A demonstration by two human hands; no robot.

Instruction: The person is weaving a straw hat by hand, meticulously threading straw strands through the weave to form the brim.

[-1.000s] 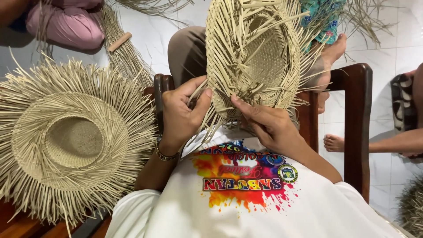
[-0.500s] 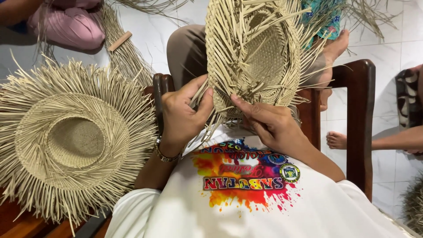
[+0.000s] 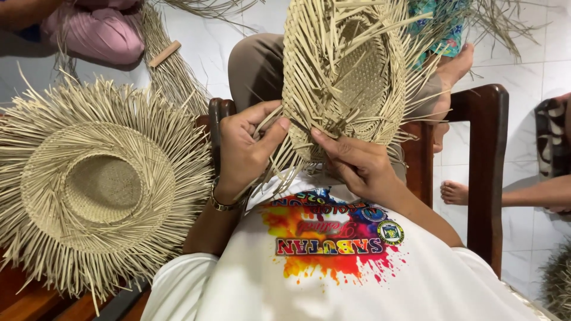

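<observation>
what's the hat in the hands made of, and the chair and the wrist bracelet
The unfinished hat looks woven from flat, dry, pale straw-like strips, matte, with loose ends sticking out at the brim; palm or similar leaf, probably. The left hand and right hand pinch strands at its edge. The chair appears to be dark, glossy varnished wood. The bracelet shines gold, likely metal.

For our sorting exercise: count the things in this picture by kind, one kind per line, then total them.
Unfinished woven straw hats: 2 (held, lying flat)
Dark wooden chairs: 1
Gold bracelets: 1
Pink cloth bundles: 1
Total: 5
</observation>
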